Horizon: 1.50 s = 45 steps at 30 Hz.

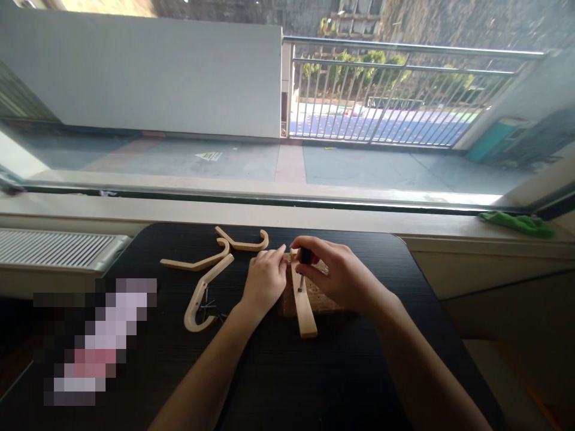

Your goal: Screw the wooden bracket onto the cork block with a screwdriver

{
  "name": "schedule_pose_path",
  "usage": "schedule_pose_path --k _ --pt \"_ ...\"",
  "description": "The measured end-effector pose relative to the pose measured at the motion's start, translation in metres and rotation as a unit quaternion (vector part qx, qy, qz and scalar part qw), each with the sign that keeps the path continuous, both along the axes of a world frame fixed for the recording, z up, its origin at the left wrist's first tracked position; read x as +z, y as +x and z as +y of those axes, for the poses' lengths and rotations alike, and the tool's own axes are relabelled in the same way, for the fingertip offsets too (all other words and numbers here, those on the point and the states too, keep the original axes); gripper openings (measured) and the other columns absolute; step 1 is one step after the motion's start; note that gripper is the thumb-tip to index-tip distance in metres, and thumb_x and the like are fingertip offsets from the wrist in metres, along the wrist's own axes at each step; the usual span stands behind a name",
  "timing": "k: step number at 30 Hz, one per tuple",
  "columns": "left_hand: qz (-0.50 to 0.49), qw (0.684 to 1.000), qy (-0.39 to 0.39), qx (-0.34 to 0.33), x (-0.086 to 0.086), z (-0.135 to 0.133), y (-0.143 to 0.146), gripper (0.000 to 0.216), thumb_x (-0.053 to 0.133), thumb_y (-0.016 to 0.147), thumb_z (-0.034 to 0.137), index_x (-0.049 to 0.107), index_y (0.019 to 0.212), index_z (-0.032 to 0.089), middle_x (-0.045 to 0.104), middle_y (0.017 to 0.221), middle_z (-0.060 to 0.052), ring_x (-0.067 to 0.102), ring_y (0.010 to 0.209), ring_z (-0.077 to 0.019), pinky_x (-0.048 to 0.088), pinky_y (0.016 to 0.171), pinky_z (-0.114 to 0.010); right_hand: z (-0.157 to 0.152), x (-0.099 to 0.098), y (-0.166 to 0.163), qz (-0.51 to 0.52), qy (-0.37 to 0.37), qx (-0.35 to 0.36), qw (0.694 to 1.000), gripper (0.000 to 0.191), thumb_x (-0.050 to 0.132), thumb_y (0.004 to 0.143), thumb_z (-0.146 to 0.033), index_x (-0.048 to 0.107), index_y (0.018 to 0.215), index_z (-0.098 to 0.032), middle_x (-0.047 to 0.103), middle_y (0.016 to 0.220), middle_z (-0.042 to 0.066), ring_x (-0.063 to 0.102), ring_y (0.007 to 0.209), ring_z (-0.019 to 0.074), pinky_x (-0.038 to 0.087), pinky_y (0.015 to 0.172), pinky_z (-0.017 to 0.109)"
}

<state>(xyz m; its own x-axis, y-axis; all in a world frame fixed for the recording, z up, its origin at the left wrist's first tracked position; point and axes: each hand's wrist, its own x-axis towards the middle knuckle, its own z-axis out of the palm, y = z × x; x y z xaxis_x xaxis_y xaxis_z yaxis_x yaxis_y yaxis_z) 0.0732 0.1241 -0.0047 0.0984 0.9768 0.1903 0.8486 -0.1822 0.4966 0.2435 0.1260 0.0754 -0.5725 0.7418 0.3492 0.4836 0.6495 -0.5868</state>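
In my right hand (pixel 339 272) is a screwdriver (pixel 305 256) with a black handle, held between thumb and fingers. It points down, its tip at a screw in a pale wooden hook (pixel 306 311). That hook lies across a brown board (pixel 330 304) on the black table (pixel 323 383). My left hand (pixel 266 275) rests at the board's left side, its fingers bent against the upper part of the hook. My fingers partly hide the hook's far end. To the left lie three more wooden hooks (pixel 245 245), with several loose screws (pixel 206 308) inside the nearest one's curve.
A blurred-out pinkish item (pixel 105 335) is at the table's left. Behind the table runs a pale window sill (pixel 359 220) with a green cloth (pixel 516 224) on its right end. A white radiator (pixel 58 248) stands at the left, and a railing (pixel 377 102) shows outside the glass.
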Motion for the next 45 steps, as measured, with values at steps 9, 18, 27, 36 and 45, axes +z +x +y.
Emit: schedule_pose_path --k 9,18,27,36,45 --pt "-0.167 0.984 0.053 -0.029 -0.020 0.006 0.000 0.034 0.038 0.096 0.015 0.068 0.111 0.015 0.072 0.114 -0.011 0.066 0.107 -0.0220 0.051 0.099 -0.038 -0.006 0.007 0.002 -0.016 -0.002 -0.022 1.000 0.050 0.045 0.093 -0.015 0.051 0.142 -0.021 0.070 0.117 0.009 0.067 0.095 0.0197 0.053 0.078 0.031" --pt "-0.135 0.988 0.046 -0.055 -0.016 0.003 -0.003 0.034 0.041 0.095 0.018 0.066 0.117 0.019 0.073 0.117 -0.008 0.065 0.111 -0.0226 0.044 0.109 -0.043 -0.008 0.011 0.007 0.002 0.001 0.027 1.000 0.046 0.046 0.098 -0.017 0.050 0.144 -0.021 0.071 0.116 0.008 0.067 0.099 0.0187 0.052 0.080 0.029" --pt "-0.157 0.984 0.055 -0.066 -0.019 0.004 -0.006 0.034 0.041 0.093 0.018 0.067 0.115 0.017 0.073 0.114 -0.009 0.066 0.110 -0.0235 0.047 0.106 -0.043 -0.013 0.018 0.006 -0.036 0.037 0.022 0.998 0.038 0.050 0.098 -0.020 0.058 0.135 -0.025 0.072 0.113 0.006 0.068 0.097 0.0188 0.051 0.078 0.028" --pt "-0.161 0.984 0.052 -0.064 -0.018 0.004 -0.007 0.034 0.045 0.091 0.016 0.069 0.114 0.017 0.074 0.114 -0.009 0.066 0.111 -0.0245 0.048 0.106 -0.043 -0.015 0.019 0.004 -0.036 0.032 0.042 0.998 0.038 0.053 0.096 -0.021 0.061 0.133 -0.027 0.072 0.105 0.006 0.067 0.088 0.0167 0.052 0.076 0.028" --pt "-0.161 0.983 0.059 -0.062 -0.019 0.004 -0.008 0.033 0.044 0.092 0.017 0.069 0.114 0.018 0.073 0.117 -0.008 0.066 0.113 -0.0236 0.047 0.107 -0.042 -0.020 0.024 0.005 -0.027 0.038 0.049 0.998 0.044 0.048 0.094 -0.013 0.060 0.135 -0.024 0.071 0.116 0.007 0.068 0.100 0.0188 0.054 0.084 0.030"
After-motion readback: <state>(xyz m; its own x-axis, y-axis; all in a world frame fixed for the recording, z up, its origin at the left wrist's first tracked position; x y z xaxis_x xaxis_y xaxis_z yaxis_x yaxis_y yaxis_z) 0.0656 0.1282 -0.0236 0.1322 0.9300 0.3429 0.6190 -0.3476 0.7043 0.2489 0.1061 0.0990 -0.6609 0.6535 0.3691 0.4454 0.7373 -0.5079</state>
